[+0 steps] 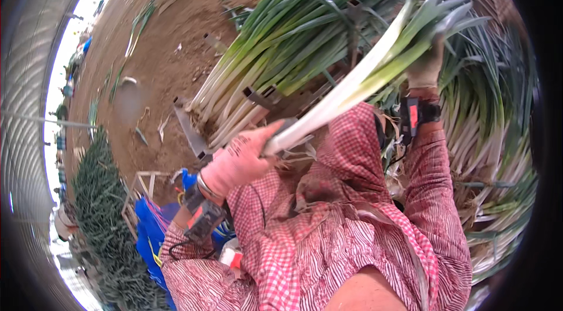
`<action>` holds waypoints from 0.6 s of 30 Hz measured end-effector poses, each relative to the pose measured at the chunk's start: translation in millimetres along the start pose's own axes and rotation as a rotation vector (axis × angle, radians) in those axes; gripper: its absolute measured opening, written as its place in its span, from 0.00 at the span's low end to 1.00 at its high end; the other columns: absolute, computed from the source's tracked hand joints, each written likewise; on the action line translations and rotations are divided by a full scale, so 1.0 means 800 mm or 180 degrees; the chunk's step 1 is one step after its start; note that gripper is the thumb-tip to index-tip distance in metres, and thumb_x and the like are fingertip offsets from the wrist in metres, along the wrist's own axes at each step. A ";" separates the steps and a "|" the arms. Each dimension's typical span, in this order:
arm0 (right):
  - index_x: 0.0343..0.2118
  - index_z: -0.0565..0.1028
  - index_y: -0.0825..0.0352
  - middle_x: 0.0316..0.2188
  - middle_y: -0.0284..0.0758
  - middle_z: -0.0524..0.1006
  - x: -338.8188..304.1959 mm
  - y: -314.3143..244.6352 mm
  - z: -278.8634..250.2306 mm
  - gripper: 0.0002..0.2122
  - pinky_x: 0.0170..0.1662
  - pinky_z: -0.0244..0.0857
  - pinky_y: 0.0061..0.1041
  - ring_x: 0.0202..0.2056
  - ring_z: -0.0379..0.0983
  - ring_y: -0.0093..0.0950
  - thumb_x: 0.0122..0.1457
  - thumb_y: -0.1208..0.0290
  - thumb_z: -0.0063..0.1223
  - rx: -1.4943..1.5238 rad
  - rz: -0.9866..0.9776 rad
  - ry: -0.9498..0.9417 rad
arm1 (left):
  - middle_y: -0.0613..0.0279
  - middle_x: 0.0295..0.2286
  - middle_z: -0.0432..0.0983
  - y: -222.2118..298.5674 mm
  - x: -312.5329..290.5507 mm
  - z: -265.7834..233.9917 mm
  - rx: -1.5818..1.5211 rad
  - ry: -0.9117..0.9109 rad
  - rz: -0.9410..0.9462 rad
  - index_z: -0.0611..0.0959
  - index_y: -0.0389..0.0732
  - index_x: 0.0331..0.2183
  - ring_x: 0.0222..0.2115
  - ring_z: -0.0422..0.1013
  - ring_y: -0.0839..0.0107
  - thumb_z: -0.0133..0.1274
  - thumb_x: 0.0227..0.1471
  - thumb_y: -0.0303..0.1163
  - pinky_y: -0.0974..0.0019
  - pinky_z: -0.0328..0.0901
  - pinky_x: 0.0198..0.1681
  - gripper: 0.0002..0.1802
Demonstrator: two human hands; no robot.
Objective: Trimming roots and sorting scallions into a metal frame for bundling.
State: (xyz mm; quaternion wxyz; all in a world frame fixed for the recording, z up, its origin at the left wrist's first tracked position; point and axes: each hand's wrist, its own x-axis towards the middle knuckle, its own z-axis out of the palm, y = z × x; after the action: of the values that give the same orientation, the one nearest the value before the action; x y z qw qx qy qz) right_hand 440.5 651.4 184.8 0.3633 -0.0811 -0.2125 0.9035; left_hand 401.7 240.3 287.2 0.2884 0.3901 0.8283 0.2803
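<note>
The left hand (236,161), gloved in pink, has its grip clamped round the lower end of a leek (343,91); the pale, smooth white shank slants up and right from it, opening into green leaves. Among those leaves is the right hand (425,68), its grip partly hidden, so whether it is closed I cannot tell. Beyond, more leeks (293,29) lie across a metal frame (189,129), white ends toward its near edge.
</note>
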 end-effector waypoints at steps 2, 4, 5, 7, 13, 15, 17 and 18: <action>0.65 0.60 0.63 0.62 0.36 0.65 -0.001 0.011 0.072 0.32 0.67 0.49 0.41 0.62 0.60 0.37 0.64 0.46 0.49 -0.0133 -0.0206 -0.0450 | 0.51 0.42 0.79 -0.025 -0.019 -0.032 -0.0194 0.0275 0.0024 0.69 0.35 0.60 0.43 0.74 0.70 0.59 0.48 0.24 0.67 0.67 0.50 0.36; 0.64 0.60 0.63 0.62 0.37 0.64 0.014 0.016 0.127 0.31 0.68 0.47 0.41 0.63 0.60 0.37 0.64 0.49 0.49 -0.0089 -0.0108 -0.0729 | 0.62 0.42 0.77 -0.049 -0.032 -0.058 -0.0810 0.0634 -0.0367 0.70 0.36 0.59 0.42 0.72 0.77 0.60 0.47 0.22 0.72 0.67 0.48 0.36; 0.64 0.60 0.63 0.63 0.37 0.64 0.010 0.022 0.164 0.31 0.69 0.47 0.42 0.63 0.59 0.37 0.64 0.49 0.49 -0.0170 -0.0112 -0.0589 | 0.65 0.42 0.76 -0.050 -0.034 -0.078 -0.0855 0.0689 -0.0513 0.70 0.36 0.59 0.42 0.70 0.79 0.60 0.48 0.24 0.75 0.67 0.47 0.36; 0.53 0.72 0.64 0.45 0.39 0.78 -0.049 0.056 0.194 0.24 0.57 0.65 0.39 0.49 0.73 0.37 0.62 0.51 0.54 -0.0312 0.0152 -0.1616 | 0.65 0.43 0.76 -0.101 -0.054 -0.102 -0.0993 0.1084 -0.0156 0.71 0.35 0.58 0.43 0.70 0.79 0.60 0.48 0.24 0.74 0.66 0.47 0.34; 0.58 0.67 0.65 0.54 0.39 0.72 0.044 0.164 0.167 0.28 0.61 0.58 0.43 0.55 0.67 0.38 0.61 0.51 0.54 -0.0627 0.1244 -0.1467 | 0.64 0.40 0.79 -0.222 -0.035 -0.125 -0.0962 0.1111 -0.0736 0.74 0.37 0.57 0.40 0.71 0.78 0.62 0.45 0.27 0.73 0.67 0.45 0.35; 0.57 0.67 0.66 0.53 0.40 0.72 0.047 0.198 0.127 0.26 0.59 0.59 0.43 0.55 0.67 0.38 0.62 0.53 0.53 -0.1257 0.1710 -0.0971 | 0.64 0.40 0.80 -0.288 -0.025 -0.107 -0.1104 0.0903 -0.0995 0.75 0.38 0.56 0.39 0.72 0.77 0.63 0.44 0.28 0.71 0.67 0.45 0.35; 0.56 0.68 0.68 0.53 0.42 0.73 0.023 0.218 0.090 0.25 0.58 0.61 0.42 0.54 0.67 0.39 0.63 0.55 0.53 -0.1954 0.2279 -0.0624 | 0.64 0.41 0.80 -0.359 -0.029 -0.083 -0.1090 0.0666 -0.1178 0.75 0.38 0.56 0.40 0.72 0.76 0.64 0.43 0.27 0.71 0.66 0.47 0.35; 0.55 0.68 0.69 0.53 0.42 0.73 0.016 0.219 0.081 0.24 0.57 0.62 0.42 0.54 0.67 0.39 0.63 0.56 0.53 -0.2330 0.2571 -0.0537 | 0.64 0.42 0.80 -0.385 -0.029 -0.073 -0.1125 0.0539 -0.1319 0.76 0.38 0.56 0.40 0.72 0.76 0.64 0.43 0.27 0.70 0.66 0.48 0.35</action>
State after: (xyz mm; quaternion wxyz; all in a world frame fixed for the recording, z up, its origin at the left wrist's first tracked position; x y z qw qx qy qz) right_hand 302.7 526.4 165.5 -0.0825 -0.2045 -0.4932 0.8415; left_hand 223.8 41.8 120.1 0.3330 0.1314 0.8497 0.3871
